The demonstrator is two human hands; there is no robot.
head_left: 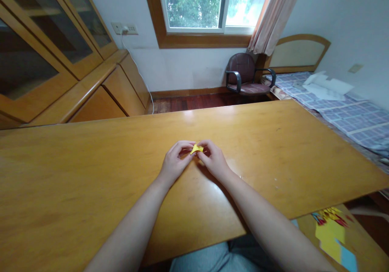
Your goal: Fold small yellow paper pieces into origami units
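Note:
A small piece of folded yellow paper (197,149) is pinched between my two hands, just above the wooden table (121,175). My left hand (176,157) grips its left side with thumb and fingers. From the other side, my right hand (213,157) holds the right edge the same way. Some of the paper is covered by my fingertips, so its full shape cannot be made out. Something reddish shows behind the fingers of my left hand, too small to name.
At lower right, a lower surface bears yellow sheets (332,235), a light blue sheet (348,258) and several small red and yellow pieces (331,216). Beyond the table stand an office chair (243,73), a bed (349,110) and a glass-door cabinet (69,61).

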